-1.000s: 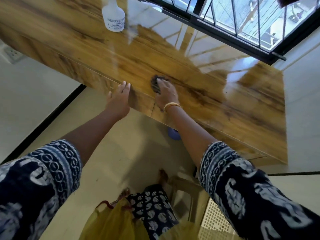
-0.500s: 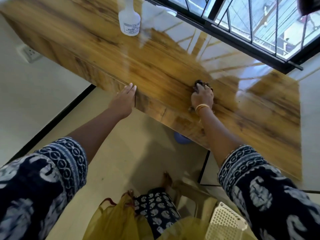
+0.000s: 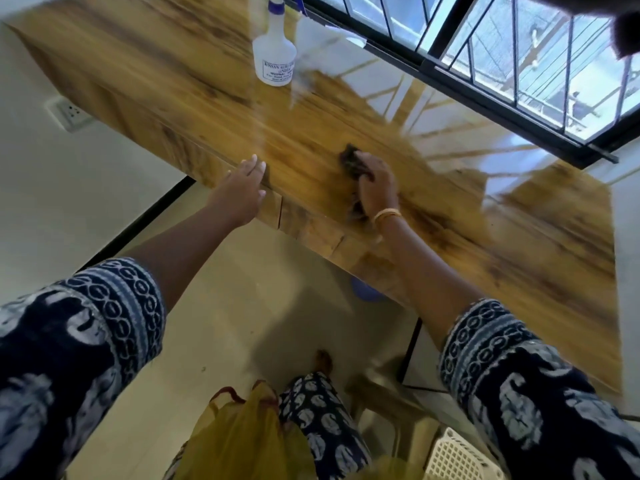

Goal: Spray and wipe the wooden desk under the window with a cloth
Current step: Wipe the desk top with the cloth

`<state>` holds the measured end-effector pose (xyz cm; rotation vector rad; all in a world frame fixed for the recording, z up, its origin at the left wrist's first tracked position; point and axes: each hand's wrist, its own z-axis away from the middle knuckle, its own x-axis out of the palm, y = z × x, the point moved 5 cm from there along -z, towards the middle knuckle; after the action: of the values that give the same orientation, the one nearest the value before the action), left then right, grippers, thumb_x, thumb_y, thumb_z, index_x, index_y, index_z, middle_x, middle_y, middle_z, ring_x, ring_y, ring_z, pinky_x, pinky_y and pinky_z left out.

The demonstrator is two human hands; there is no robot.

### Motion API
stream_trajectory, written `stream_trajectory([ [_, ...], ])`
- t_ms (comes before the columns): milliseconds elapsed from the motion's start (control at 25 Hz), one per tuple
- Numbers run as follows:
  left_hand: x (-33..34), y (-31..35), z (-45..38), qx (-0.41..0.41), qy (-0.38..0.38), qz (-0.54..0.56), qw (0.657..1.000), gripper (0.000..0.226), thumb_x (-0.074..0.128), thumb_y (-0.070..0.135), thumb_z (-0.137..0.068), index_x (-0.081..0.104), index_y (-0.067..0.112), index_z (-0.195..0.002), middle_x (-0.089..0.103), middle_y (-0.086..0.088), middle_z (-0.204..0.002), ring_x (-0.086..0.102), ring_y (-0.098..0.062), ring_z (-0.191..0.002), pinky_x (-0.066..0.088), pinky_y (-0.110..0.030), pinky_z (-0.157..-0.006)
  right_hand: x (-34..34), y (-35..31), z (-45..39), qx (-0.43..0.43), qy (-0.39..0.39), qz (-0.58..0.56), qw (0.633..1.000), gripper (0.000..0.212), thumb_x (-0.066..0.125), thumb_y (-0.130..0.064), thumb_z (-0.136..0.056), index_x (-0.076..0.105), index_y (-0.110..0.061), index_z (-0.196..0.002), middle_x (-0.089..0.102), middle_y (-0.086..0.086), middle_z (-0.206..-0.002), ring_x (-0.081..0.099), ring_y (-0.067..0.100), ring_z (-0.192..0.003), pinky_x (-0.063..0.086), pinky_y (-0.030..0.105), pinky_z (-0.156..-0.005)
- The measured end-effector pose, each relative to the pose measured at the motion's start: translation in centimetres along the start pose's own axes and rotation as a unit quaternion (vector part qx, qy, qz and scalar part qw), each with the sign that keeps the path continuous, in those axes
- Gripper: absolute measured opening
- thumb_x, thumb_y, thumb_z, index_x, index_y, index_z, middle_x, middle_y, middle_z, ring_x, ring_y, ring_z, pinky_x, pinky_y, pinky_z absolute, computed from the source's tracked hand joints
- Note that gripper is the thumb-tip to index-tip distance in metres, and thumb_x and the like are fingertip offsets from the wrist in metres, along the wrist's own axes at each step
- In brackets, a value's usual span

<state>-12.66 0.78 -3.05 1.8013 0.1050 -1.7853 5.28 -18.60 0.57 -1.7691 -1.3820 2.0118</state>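
Note:
The glossy wooden desk [image 3: 180, 84] runs under the barred window [image 3: 519, 64]. My right hand [image 3: 377, 188] lies on top of a dark cloth [image 3: 349, 154] and presses it to the desk near the front edge; most of the cloth is hidden under the hand. My left hand [image 3: 242, 187] rests flat, fingers straight, on the desk's front edge to the left of the cloth. A white spray bottle [image 3: 274, 53] with a blue nozzle stands upright at the back of the desk.
A wall socket [image 3: 69, 112] sits left of the desk. Below the desk are a blue object [image 3: 363, 292], a plastic stool [image 3: 388, 403] and a white lattice basket [image 3: 457, 459]. A yellow bag [image 3: 242, 434] hangs near my legs.
My right hand slid the cloth out to the right, then back left toward the front edge. My left hand stayed on the desk edge. The view shifted.

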Motion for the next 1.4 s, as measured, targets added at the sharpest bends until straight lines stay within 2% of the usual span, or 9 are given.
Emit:
stream_trajectory([
  [160,0.0,-1.1,-2.6,-0.023,0.005,0.028,0.999,0.065,0.049,0.032,-0.1,0.02,0.008,-0.153,0.011,-0.009,-0.163,0.01,-0.023,-0.15,0.013,-0.043,-0.12,-7.2,9.1,-5.0,0.17,0.13,0.036,0.976,0.053,0.041,-0.003,-0.094,0.045,-0.016,-0.146,0.041,0.011,-0.151,0.037,0.028,-0.139,0.026,0.033,-0.116],
  [280,0.3,-2.3,-3.4,-0.052,0.034,0.124,0.99,0.071,0.065,0.038,-0.09,0.034,0.014,-0.15,0.022,-0.002,-0.161,0.016,-0.015,-0.149,0.019,-0.04,-0.119,-5.9,11.0,-7.4,0.211,0.065,0.127,0.967,0.055,0.041,-0.013,-0.096,0.039,-0.021,-0.15,0.03,0.007,-0.159,0.026,0.028,-0.145,0.019,0.035,-0.12],
  [560,0.4,-2.8,-3.0,-0.033,0.087,0.189,0.978,0.067,0.072,0.037,-0.084,0.047,0.014,-0.143,0.035,-0.003,-0.155,0.026,-0.015,-0.146,0.025,-0.042,-0.118,6.5,-2.0,-11.4,-0.08,-0.113,0.153,0.979,0.054,0.051,-0.009,-0.091,0.052,-0.032,-0.141,0.037,-0.006,-0.155,0.031,0.022,-0.143,0.026,0.039,-0.119],
  [760,0.6,-0.7,-1.3,0.008,0.083,0.099,0.992,0.047,0.06,0.024,-0.094,0.054,0.002,-0.135,0.044,-0.014,-0.149,0.035,-0.029,-0.142,0.018,-0.042,-0.118,7.9,-5.1,-3.0,-0.218,-0.182,0.093,0.954,0.057,0.049,0.0,-0.079,0.07,-0.032,-0.121,0.058,-0.004,-0.14,0.049,0.018,-0.133,0.04,0.036,-0.111],
  [880,1.3,1.0,0.3,0.063,0.07,0.058,0.994,0.029,0.059,0.009,-0.091,0.065,-0.004,-0.116,0.055,-0.018,-0.138,0.049,-0.036,-0.131,0.029,-0.047,-0.114,6.8,-4.9,2.9,-0.267,-0.185,0.067,0.943,0.053,0.051,0.006,-0.079,0.075,-0.025,-0.114,0.065,-0.001,-0.131,0.057,0.018,-0.124,0.045,0.031,-0.103],
  [1040,1.9,3.7,2.3,0.127,0.079,0.05,0.988,0.02,0.059,0.014,-0.092,0.074,0.003,-0.101,0.069,-0.012,-0.119,0.064,-0.032,-0.109,0.039,-0.043,-0.107,1.6,-2.2,4.3,-0.12,-0.141,-0.052,0.981,0.055,0.046,0.015,-0.079,0.077,-0.022,-0.104,0.069,0.001,-0.119,0.064,0.01,-0.106,0.051,0.025,-0.097],
  [1200,2.8,6.3,3.2,0.142,0.092,0.077,0.983,0.028,0.053,0.02,-0.098,0.07,0.006,-0.115,0.064,-0.014,-0.127,0.057,-0.031,-0.123,0.038,-0.042,-0.108,-8.9,6.2,3.0,0.073,0.07,-0.042,0.994,0.057,0.039,0.01,-0.082,0.073,-0.023,-0.114,0.068,0.004,-0.116,0.06,0.018,-0.073,0.054,0.036,-0.069],
  [1320,3.7,7.9,2.7,0.155,0.067,0.071,0.983,0.035,0.046,0.022,-0.101,0.059,0.008,-0.131,0.051,-0.013,-0.144,0.043,-0.028,-0.137,0.03,-0.041,-0.113,-11.1,11.7,3.6,0.188,0.068,0.074,0.977,0.059,0.039,0.004,-0.085,0.06,-0.019,-0.135,0.051,0.008,-0.143,0.056,0.029,-0.119,0.046,0.04,-0.104],
  [1400,4.3,8.7,2.1,0.159,0.038,0.074,0.984,0.039,0.044,0.022,-0.103,0.052,0.008,-0.138,0.042,-0.011,-0.15,0.035,-0.025,-0.142,0.024,-0.037,-0.116,-8.9,11.2,4.0,0.145,0.01,0.142,0.979,0.06,0.043,0.001,-0.087,0.051,-0.02,-0.143,0.04,0.004,-0.154,0.038,0.027,-0.139,0.032,0.038,-0.116],
])
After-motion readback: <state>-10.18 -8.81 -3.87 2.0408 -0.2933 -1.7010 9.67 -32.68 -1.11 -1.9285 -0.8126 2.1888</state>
